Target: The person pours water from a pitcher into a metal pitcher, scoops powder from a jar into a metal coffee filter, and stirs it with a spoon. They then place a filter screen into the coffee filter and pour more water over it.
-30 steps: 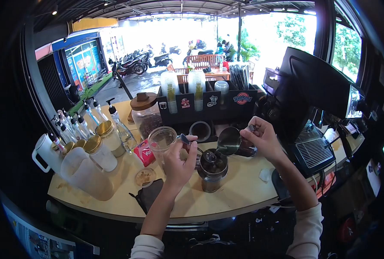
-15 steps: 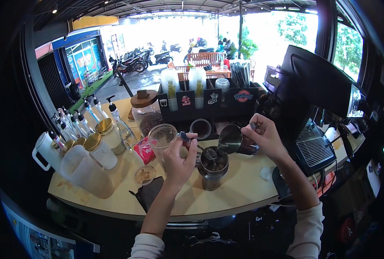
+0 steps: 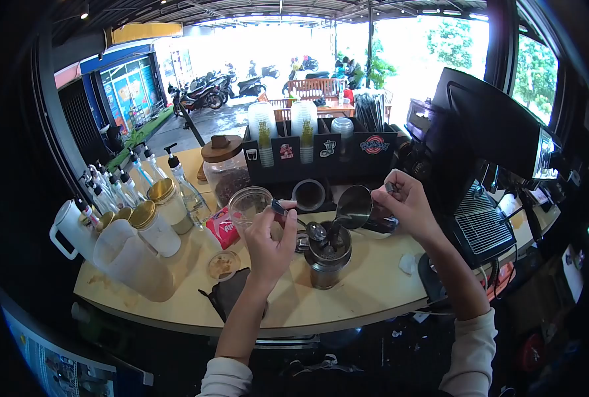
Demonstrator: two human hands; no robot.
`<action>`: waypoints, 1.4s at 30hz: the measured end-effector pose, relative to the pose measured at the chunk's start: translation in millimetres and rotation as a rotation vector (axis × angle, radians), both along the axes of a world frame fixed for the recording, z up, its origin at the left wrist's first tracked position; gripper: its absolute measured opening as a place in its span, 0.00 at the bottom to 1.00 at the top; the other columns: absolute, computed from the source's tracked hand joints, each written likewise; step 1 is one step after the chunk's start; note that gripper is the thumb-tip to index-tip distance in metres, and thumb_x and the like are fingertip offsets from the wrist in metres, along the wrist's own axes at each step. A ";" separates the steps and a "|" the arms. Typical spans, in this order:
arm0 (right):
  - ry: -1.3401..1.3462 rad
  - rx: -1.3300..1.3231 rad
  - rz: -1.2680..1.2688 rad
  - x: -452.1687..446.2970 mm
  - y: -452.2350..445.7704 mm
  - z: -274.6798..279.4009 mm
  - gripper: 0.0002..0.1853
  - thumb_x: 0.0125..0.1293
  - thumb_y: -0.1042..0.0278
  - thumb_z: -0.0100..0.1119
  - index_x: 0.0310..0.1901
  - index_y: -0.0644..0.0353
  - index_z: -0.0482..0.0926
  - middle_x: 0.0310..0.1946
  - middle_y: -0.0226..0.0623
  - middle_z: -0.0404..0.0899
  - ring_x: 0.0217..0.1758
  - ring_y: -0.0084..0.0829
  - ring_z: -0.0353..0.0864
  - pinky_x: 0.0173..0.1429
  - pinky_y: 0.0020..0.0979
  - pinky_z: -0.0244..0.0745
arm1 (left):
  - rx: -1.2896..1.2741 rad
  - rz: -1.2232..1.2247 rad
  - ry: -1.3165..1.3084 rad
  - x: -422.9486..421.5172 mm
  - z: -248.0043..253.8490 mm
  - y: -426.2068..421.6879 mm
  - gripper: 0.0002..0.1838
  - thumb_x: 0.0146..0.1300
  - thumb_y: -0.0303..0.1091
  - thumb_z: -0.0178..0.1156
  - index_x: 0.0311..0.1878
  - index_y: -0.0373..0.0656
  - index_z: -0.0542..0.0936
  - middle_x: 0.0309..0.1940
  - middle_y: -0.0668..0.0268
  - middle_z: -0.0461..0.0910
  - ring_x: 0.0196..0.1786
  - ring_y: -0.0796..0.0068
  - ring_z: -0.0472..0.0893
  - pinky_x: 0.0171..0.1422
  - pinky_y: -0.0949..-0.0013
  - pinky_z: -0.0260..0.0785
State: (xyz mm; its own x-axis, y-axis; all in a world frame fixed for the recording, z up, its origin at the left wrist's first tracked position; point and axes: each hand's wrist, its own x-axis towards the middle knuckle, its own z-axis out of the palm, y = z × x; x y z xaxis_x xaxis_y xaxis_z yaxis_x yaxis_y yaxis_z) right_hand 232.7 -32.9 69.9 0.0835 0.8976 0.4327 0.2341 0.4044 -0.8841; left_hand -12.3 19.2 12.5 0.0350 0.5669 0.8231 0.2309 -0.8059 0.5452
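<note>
My left hand [image 3: 272, 246] is closed around the handle of a metal spoon [image 3: 316, 231]. The spoon's bowl hangs at the rim of a metal shaker cup [image 3: 329, 272], which stands upright on the counter with dark contents inside. In my right hand [image 3: 408, 208], fingers wrapped round its handle, is a small metal pitcher [image 3: 355, 206]. It is tilted to the left, and a dark stream runs from its lip into the shaker cup. Behind my left hand stands a clear glass jar [image 3: 249, 200].
Pump bottles [image 3: 182, 175], gold-lidded jars [image 3: 155, 228] and a translucent plastic jug [image 3: 132, 264] crowd the left side. At the back stands a black organizer [image 3: 288, 173] with plastic cups. An espresso machine [image 3: 483, 225] is on the right. A black cloth [image 3: 231, 294] lies in front.
The spoon's bowl has shifted slightly left and up toward the shaker cup's rim. The pitcher has risen slightly, and the dark stream shows more plainly.
</note>
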 end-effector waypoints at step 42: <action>0.040 0.058 -0.037 -3.5 -6.1 9.2 0.13 0.63 0.74 0.62 0.29 0.58 0.65 0.21 0.20 0.66 0.22 0.06 0.63 0.24 0.14 0.58 | -0.086 0.005 -0.008 -7.6 1.7 -11.9 0.08 0.65 0.30 0.58 0.43 0.38 0.80 0.23 0.70 0.78 0.27 0.84 0.78 0.32 0.79 0.70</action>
